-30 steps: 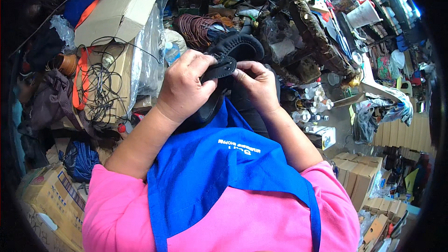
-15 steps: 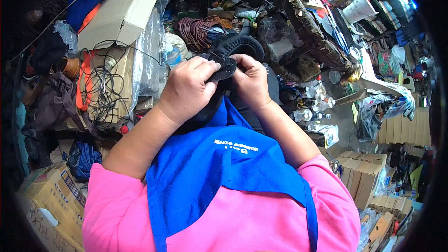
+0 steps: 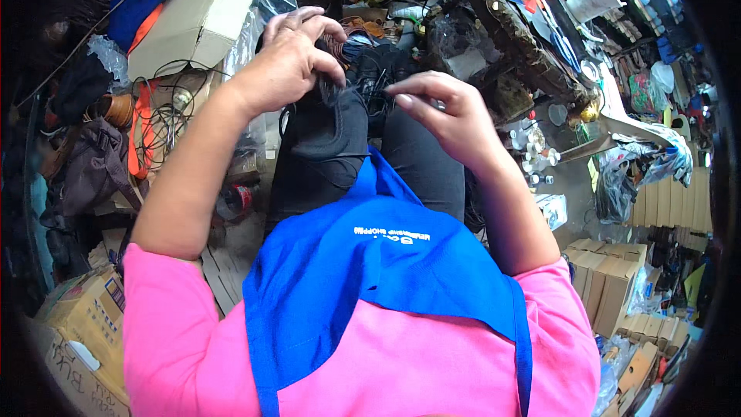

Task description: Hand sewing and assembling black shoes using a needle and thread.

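A black shoe [image 3: 328, 127] with loose dark laces lies on my left thigh. Above its far end, my left hand [image 3: 297, 54] is raised with thumb and fingers curved apart, and no object shows between them. To the right, my right hand [image 3: 451, 112] hovers over my knees, thumb and forefinger brought close together at the tips. Anything as thin as a lace between those tips is too small to make out. Dark laced footwear [image 3: 378, 77] shows between the two hands, partly blending with my black trousers [image 3: 424, 150].
On the left are a cardboard box [image 3: 189, 27], tangled black cords [image 3: 181, 120] and an orange strap [image 3: 143, 127]. A worn, rough-edged bench [image 3: 505, 31] stands at the far right, with small bottles [image 3: 536, 154] beside it. Stacked cartons [image 3: 606, 278] sit lower right.
Both hands have let go of the black shoe part with eyelets and moved apart, left hand up and left, right hand rightward. The shoe now rests lower on my left thigh.
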The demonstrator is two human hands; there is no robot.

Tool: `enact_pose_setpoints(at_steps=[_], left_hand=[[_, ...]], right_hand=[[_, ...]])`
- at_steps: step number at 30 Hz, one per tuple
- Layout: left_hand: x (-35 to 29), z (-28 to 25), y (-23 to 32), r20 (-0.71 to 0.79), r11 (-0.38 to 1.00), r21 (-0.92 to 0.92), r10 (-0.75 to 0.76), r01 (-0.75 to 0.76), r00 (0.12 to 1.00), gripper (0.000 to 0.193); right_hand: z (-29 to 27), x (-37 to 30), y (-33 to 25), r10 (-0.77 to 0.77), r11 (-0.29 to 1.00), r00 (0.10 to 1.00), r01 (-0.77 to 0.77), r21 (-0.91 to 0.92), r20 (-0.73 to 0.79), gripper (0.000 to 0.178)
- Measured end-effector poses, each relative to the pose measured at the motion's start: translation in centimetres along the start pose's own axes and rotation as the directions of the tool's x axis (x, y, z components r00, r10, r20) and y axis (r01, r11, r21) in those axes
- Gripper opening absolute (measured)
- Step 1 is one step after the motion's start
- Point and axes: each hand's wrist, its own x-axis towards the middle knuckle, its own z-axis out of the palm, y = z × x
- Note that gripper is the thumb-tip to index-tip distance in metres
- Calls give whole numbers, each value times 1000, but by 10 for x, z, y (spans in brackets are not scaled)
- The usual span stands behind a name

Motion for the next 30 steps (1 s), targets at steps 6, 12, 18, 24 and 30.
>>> enact_pose_setpoints(at_steps=[6, 12, 18, 24, 30], left_hand=[[-20, 59, -29, 159, 847, -465, -206, 257, 966, 52], [-18, 51, -32, 250, 643, -676, -258, 359, 933, 28], [-28, 72, -39, 108, 513, -788, -430, 341, 896, 57], [-29, 76, -58, 147, 607, -670, -456, 427, 878, 38], [-26, 73, -62, 279, 529, -686, -442, 499, 853, 25]], right_hand=[[40, 41, 55, -352, 829, 934, 342, -444, 61, 12], [58, 60, 67, -351, 692, 917, 391, -607, 190, 12], [71, 73, 59, -311, 590, 892, 452, -669, 328, 20], [53, 73, 73, -237, 601, 855, 502, -621, 462, 24], [62, 67, 63, -269, 532, 878, 478, -699, 396, 19]])
